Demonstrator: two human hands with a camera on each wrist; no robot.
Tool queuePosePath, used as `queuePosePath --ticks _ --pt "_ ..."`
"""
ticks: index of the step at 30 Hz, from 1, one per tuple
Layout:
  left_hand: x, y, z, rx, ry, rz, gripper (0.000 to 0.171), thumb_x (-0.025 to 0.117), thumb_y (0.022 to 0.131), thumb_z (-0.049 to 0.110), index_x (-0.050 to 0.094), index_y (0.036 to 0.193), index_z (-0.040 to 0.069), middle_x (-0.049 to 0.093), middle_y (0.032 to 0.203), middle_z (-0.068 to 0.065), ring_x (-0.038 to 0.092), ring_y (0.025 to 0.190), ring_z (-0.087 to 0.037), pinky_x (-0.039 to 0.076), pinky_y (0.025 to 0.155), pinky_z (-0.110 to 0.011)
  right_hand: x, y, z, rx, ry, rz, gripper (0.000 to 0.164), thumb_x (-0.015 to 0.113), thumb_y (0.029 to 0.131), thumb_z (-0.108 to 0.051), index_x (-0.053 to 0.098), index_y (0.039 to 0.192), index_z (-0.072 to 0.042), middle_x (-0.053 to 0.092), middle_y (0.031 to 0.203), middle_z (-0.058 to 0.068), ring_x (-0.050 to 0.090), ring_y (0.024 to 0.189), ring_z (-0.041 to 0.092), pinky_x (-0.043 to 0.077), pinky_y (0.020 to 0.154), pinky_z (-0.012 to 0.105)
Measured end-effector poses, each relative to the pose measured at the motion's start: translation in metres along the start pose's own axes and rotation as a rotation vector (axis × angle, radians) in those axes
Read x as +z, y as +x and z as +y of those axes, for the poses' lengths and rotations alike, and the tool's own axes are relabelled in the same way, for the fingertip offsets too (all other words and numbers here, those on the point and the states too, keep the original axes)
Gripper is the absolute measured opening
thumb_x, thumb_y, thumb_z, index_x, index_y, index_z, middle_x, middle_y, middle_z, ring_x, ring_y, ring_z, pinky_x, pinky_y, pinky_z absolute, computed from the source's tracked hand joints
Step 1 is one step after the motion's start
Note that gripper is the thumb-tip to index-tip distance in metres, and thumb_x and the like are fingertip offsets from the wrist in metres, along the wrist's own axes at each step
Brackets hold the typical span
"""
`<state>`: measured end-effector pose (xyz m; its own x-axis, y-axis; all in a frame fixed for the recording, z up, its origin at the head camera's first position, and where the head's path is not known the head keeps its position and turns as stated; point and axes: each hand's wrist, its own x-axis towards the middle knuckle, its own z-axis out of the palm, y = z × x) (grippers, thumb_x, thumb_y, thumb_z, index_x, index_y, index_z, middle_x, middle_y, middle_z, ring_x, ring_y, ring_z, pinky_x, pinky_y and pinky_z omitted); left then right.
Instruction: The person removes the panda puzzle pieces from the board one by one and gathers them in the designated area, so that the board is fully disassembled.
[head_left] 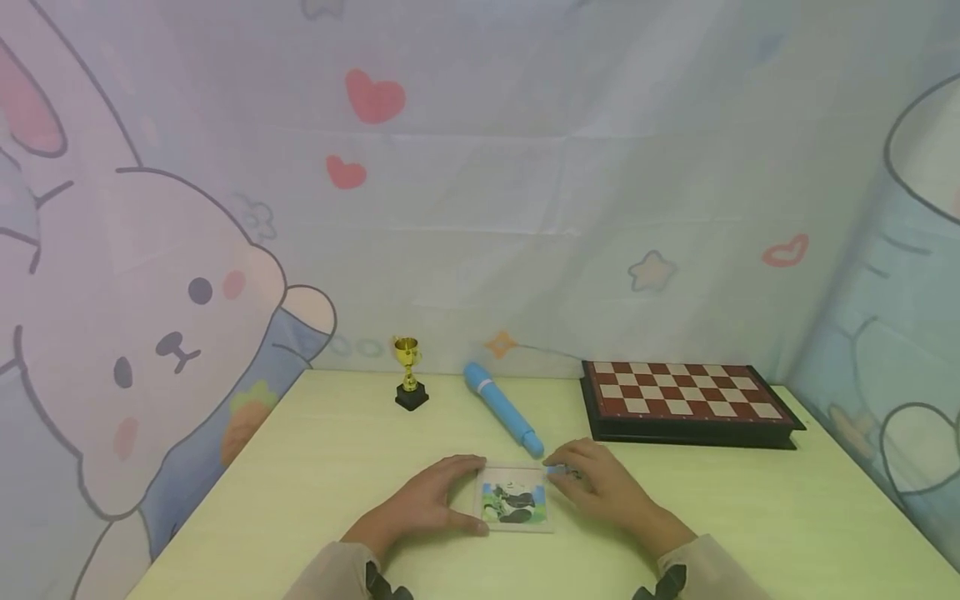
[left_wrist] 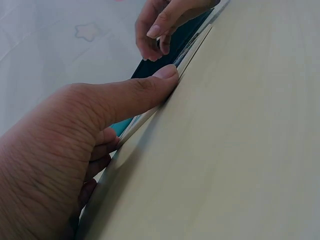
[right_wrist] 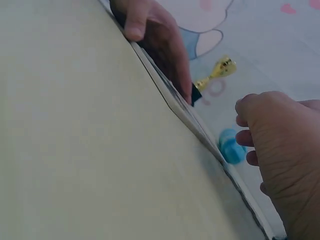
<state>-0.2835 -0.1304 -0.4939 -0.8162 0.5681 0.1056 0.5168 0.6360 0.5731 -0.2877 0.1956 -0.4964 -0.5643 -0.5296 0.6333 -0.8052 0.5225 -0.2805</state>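
Observation:
A small square puzzle tray [head_left: 513,502] with a pale rim lies flat, showing a black-and-white animal on green and blue. My left hand [head_left: 435,504] holds its left side, thumb at the near corner and fingertips at the far one. In the left wrist view the left thumb [left_wrist: 145,92] presses along the tray's edge. My right hand [head_left: 600,483] hovers at the tray's right side, fingers loosely bent and thumb apart from them. A small blue and dark piece [head_left: 558,471] shows beneath those fingers, partly hidden by them.
Behind the tray lies a thick blue pen-shaped stick [head_left: 504,408]. A gold trophy cup [head_left: 408,373] on a black base stands at the back left. A red-and-white checkered board box [head_left: 686,400] sits at the back right. A printed cloth [head_left: 480,208] hangs behind the table [head_left: 300,467].

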Motion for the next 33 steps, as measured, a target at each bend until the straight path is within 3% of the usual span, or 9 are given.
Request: queuePosePath --ticks 4,8,13,20,33 --pt "0.000 0.001 0.000 0.010 0.004 0.004 0.100 0.078 0.071 0.070 0.044 0.152 0.023 0.042 0.156 0.004 0.037 0.144 -0.024 0.030 0.119 -0.051 0.021 0.015 -0.022 -0.044 0.075 -0.052 0.018 0.071 0.095 -0.018 0.071 0.112 -0.012 0.065 0.112 -0.004 0.059 0.102 0.011 0.056 0.085 0.031" --pt "-0.001 0.001 -0.001 0.011 -0.005 0.005 0.098 0.077 0.072 0.070 0.044 0.152 0.023 0.043 0.155 0.006 0.037 0.144 -0.024 0.032 0.118 -0.052 0.042 0.032 -0.040 -0.087 0.083 -0.107 0.022 0.071 0.095 -0.020 0.068 0.114 -0.009 0.064 0.113 0.000 0.059 0.101 0.013 0.056 0.085 0.030" --pt "-0.001 0.000 -0.002 0.002 -0.024 -0.008 0.097 0.077 0.074 0.068 0.043 0.153 0.024 0.042 0.155 0.007 0.036 0.145 -0.024 0.032 0.118 -0.052 0.059 0.044 -0.051 -0.058 0.056 -0.179 0.028 0.069 0.097 -0.027 0.067 0.118 -0.009 0.064 0.116 0.001 0.055 0.104 0.013 0.052 0.089 0.026" --pt "-0.003 0.000 0.000 0.027 -0.005 0.011 0.096 0.077 0.075 0.067 0.044 0.152 0.021 0.044 0.154 0.003 0.039 0.143 -0.027 0.033 0.117 -0.054 0.061 0.040 -0.047 0.029 -0.047 -0.180 0.028 0.072 0.095 -0.035 0.068 0.111 -0.012 0.060 0.111 -0.003 0.053 0.101 0.010 0.053 0.088 0.028" --pt "-0.001 0.000 -0.002 0.029 -0.005 0.012 0.098 0.077 0.073 0.070 0.044 0.152 0.021 0.044 0.154 0.004 0.038 0.144 -0.025 0.033 0.118 -0.051 0.059 0.040 -0.046 0.056 -0.015 -0.169 0.025 0.073 0.093 -0.037 0.063 0.098 -0.015 0.057 0.100 -0.005 0.048 0.091 0.007 0.051 0.080 0.025"
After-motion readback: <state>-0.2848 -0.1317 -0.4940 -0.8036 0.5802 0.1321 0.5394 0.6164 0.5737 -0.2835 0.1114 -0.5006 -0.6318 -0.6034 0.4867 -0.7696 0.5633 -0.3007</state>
